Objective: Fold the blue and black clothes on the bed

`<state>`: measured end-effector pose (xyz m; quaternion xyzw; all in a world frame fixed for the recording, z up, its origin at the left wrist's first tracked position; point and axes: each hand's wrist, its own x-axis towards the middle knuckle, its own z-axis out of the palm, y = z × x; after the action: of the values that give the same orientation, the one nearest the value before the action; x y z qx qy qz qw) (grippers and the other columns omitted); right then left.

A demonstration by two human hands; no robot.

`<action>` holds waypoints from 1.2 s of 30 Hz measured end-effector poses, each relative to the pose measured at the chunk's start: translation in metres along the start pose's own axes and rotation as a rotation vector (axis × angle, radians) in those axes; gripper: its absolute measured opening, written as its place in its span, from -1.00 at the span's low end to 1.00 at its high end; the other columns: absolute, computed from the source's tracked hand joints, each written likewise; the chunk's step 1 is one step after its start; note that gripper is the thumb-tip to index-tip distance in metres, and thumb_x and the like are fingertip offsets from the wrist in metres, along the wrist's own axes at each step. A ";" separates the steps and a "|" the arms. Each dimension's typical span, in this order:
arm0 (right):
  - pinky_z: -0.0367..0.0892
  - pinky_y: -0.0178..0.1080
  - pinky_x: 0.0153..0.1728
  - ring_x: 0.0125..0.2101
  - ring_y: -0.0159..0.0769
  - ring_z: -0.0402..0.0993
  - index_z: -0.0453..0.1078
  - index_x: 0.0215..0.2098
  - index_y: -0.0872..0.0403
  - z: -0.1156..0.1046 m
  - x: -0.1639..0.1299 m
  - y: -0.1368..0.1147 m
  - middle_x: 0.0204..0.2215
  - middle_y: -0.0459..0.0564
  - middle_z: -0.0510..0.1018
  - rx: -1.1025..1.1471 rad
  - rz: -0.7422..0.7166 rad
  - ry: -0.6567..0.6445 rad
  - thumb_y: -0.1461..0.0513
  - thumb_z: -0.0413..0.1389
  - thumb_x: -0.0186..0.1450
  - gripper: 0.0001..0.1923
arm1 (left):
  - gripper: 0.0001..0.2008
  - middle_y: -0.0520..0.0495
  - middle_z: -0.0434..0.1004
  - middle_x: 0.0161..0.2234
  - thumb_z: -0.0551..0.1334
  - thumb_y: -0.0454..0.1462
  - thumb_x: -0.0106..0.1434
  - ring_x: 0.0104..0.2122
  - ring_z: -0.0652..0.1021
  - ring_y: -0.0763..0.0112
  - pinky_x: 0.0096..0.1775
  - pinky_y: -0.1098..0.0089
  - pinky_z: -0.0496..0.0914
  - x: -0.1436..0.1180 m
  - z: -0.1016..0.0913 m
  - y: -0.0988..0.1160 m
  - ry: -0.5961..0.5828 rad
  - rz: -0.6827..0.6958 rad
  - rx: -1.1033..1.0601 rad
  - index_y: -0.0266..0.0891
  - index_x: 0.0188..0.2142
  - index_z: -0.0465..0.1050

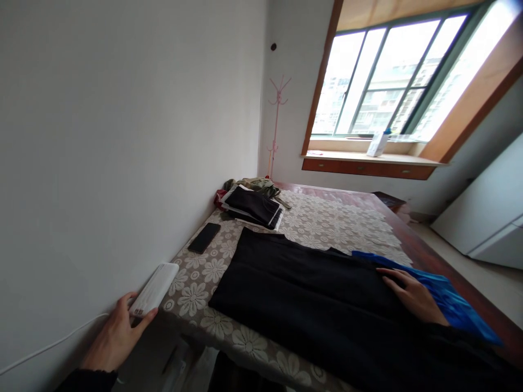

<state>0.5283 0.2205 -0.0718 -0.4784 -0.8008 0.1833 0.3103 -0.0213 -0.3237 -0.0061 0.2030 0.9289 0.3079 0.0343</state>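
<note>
My left hand (116, 332) is closed round the near end of a flat white block (156, 288) that looks like a power bank, at the table's left edge beside the wall. A white cable (53, 345) runs from behind this hand to the left. My right hand (412, 296) lies with its fingers stretched out on a black garment (294, 294) spread flat over the table. Partly under the black garment, a shiny blue cloth (453, 296) shows at the right. A black phone (205, 238) rests between the white block and the folded clothes.
A pile of folded dark clothes (251, 206) sits at the table's far left, with a green crumpled cloth (263, 186) behind it. A flowered lace cloth (343, 218) covers the table. Beyond stand a pink coat rack (277, 117) and a window sill (343, 158) with a white box (378, 144).
</note>
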 end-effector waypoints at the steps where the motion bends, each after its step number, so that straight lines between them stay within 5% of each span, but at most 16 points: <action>1: 0.39 0.18 0.14 0.04 0.25 0.54 0.56 -0.20 -0.30 0.000 0.000 0.001 -0.05 0.00 0.61 -0.003 0.000 0.000 -0.10 0.09 0.15 -0.67 | -0.26 -0.40 0.60 0.02 0.21 0.15 0.16 -0.07 0.65 -0.14 -0.06 0.10 0.52 -0.002 -0.001 0.000 -0.006 0.048 0.088 -0.27 0.18 0.32; 5: 0.38 0.19 0.15 0.04 0.23 0.54 0.56 -0.18 -0.27 -0.001 0.000 -0.001 -0.04 0.00 0.61 -0.018 -0.011 0.008 -0.10 0.08 0.17 -0.66 | -0.32 -0.35 0.43 0.26 -0.01 0.13 0.33 0.08 0.58 -0.18 0.08 0.05 0.44 -0.002 -0.006 0.001 -0.086 0.097 0.339 -0.20 0.28 0.28; 13: 0.36 0.12 0.18 0.08 0.12 0.51 0.56 -0.10 -0.09 -0.002 -0.004 -0.008 0.00 0.05 0.60 -0.056 -0.011 0.001 -0.07 0.06 0.20 -0.57 | -0.33 -0.15 0.37 0.33 0.05 0.15 0.32 0.05 0.60 -0.15 0.01 0.05 0.49 0.026 -0.007 -0.009 -0.207 0.184 0.485 -0.10 0.29 0.34; 19: 0.35 0.08 0.17 0.07 0.11 0.50 0.57 -0.08 -0.03 0.001 -0.004 -0.001 0.03 0.10 0.58 -0.056 -0.014 -0.010 -0.09 0.04 0.23 -0.52 | -0.42 -0.24 0.39 0.31 -0.04 -0.03 0.39 0.06 0.60 -0.14 0.10 -0.06 0.44 0.038 -0.008 -0.007 -0.196 0.301 0.574 -0.22 0.23 0.43; 24: 0.33 0.08 0.18 0.10 0.12 0.47 0.57 -0.06 -0.04 0.003 -0.003 0.003 0.05 0.11 0.57 -0.067 0.000 -0.003 -0.09 0.03 0.24 -0.51 | -0.34 -0.27 0.45 0.26 0.07 0.02 0.30 0.18 0.51 -0.14 0.22 -0.05 0.36 0.017 0.002 0.010 -0.164 0.363 0.521 -0.29 0.26 0.39; 27: 0.33 0.09 0.18 0.10 0.13 0.47 0.58 -0.06 -0.03 0.003 -0.003 0.004 0.04 0.12 0.57 -0.068 -0.004 -0.006 -0.09 0.03 0.24 -0.51 | -0.39 -0.11 0.48 0.25 0.07 0.04 0.32 0.23 0.48 0.05 0.24 0.08 0.36 -0.016 0.026 0.053 -0.158 0.416 0.319 -0.14 0.27 0.39; 31: 0.29 0.10 0.20 0.11 0.12 0.46 0.57 -0.04 -0.02 0.003 -0.004 0.003 0.06 0.12 0.56 -0.062 -0.001 -0.012 -0.07 0.03 0.25 -0.52 | -0.56 -0.03 0.59 0.15 0.06 -0.02 0.39 0.11 0.58 0.15 0.10 0.20 0.47 -0.045 0.058 0.155 -0.236 0.536 0.127 0.00 0.14 0.51; 36: 0.27 0.07 0.21 0.10 0.06 0.46 0.55 -0.05 -0.03 0.001 -0.006 0.000 0.07 0.08 0.54 -0.020 0.007 0.001 -0.02 0.04 0.26 -0.57 | -0.63 -0.07 0.68 0.01 0.14 -0.07 0.39 -0.05 0.64 0.22 -0.07 0.33 0.45 0.001 0.098 0.277 -0.405 0.786 0.045 -0.05 0.07 0.55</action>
<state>0.5291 0.2153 -0.0745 -0.4846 -0.8007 0.1760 0.3052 0.0953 -0.0671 0.0776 0.5977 0.7621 0.2315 0.0915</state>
